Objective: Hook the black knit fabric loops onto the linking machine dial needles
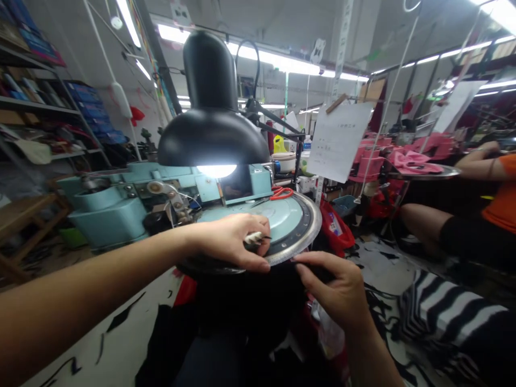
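Observation:
My left hand [237, 242] is closed over the near rim of a round toothed dial [296, 248], part of a pale green linking machine. In its curled fingers is a small tool with a whitish wrapped handle [253, 238] and a dark thin tip. The left thumb presses at the dial's needle edge. Just right of it, my right hand [336, 287] pinches the edge of black fabric [250, 301] between thumb and forefinger. That fabric hangs from the rim down toward my lap, and its folds are too dark to make out.
A black lamp [213, 129] hangs low over the dial, lit. Red-handled scissors [281, 193] lie on the dial plate. A paper sheet [341, 140] hangs behind. At right are striped fabric [451, 312] and a seated person in orange [500, 199]. Black scraps litter the floor.

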`<state>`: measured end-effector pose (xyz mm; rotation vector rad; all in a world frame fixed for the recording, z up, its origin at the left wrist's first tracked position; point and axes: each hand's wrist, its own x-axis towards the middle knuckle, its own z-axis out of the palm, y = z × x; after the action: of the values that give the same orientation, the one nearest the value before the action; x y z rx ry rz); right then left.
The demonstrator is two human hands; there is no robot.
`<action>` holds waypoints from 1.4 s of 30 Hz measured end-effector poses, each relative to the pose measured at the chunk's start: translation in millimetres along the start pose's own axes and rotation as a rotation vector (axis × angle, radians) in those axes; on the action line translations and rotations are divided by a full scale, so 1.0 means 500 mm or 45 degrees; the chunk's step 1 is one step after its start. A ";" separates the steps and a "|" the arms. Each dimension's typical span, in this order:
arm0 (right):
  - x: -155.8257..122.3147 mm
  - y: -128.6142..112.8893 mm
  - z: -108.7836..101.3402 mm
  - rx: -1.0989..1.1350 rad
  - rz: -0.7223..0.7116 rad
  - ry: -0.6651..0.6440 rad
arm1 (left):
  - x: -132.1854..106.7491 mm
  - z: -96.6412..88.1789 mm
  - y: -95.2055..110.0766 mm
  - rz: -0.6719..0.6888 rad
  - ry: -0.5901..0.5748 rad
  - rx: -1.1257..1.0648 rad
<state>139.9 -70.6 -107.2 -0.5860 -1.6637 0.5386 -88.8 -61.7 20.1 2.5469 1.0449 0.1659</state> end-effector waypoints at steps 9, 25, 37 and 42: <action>0.008 0.008 -0.005 -0.056 0.046 0.068 | 0.022 0.007 0.008 -0.090 0.021 -0.042; -0.049 0.194 -0.030 0.193 0.453 0.178 | 0.087 0.018 0.023 -0.123 0.072 0.004; 0.066 0.086 -0.068 0.267 0.078 -0.077 | 0.119 0.027 0.027 -0.206 0.133 0.065; 0.078 0.106 -0.069 0.205 0.015 -0.145 | 0.131 0.029 0.034 -0.260 0.131 0.061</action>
<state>172.8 -4.0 -106.1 -0.4547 -1.7061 0.7184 -27.4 -31.4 11.0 2.4762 1.3554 0.2203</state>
